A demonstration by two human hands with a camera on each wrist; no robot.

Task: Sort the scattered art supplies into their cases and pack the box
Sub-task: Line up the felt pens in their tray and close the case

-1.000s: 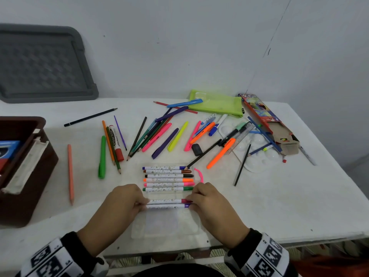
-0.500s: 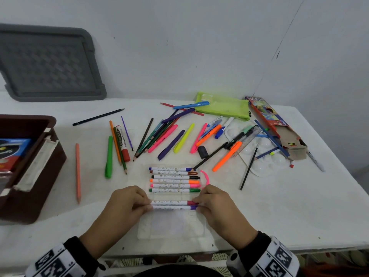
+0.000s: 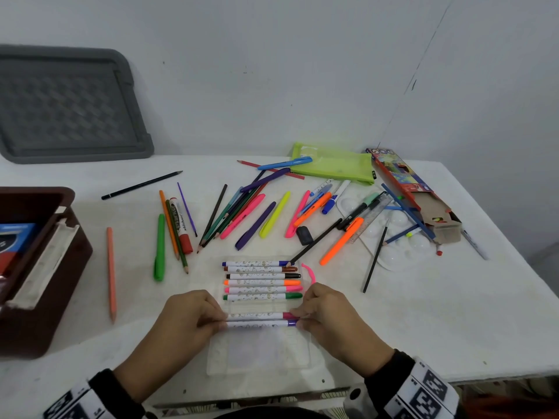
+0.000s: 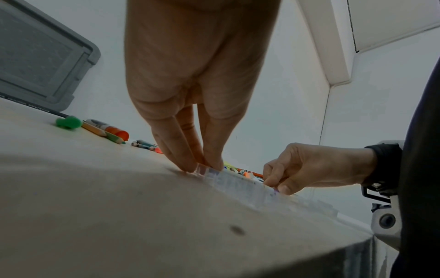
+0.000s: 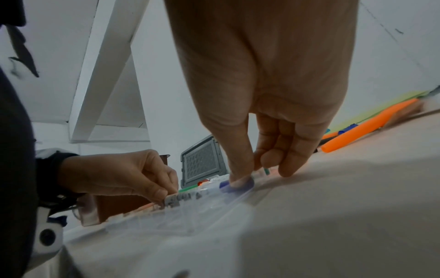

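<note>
A clear plastic marker case (image 3: pixel 257 355) lies open near the table's front edge. Its far half holds a row of several white markers (image 3: pixel 261 281) with coloured caps. Across the case's middle lie two more white markers, one with a magenta cap (image 3: pixel 260 315) and one with a purple cap (image 3: pixel 260 323). My left hand (image 3: pixel 222 320) pinches their left ends, fingertips (image 4: pixel 190 166) down on the case edge. My right hand (image 3: pixel 298 319) pinches the capped ends, with its thumb on the purple cap (image 5: pixel 235 185).
A brown box (image 3: pixel 39 297) stands at the left and a grey lid (image 3: pixel 66 107) leans on the wall. Loose pens and pencils (image 3: pixel 251 213) are spread behind the case. At the back right are a green pouch (image 3: pixel 332 163), a pencil carton (image 3: pixel 414 192) and a white palette (image 3: pixel 399 240).
Both hands keep their hold on the two markers over the case's middle. Only the head view has shifted slightly.
</note>
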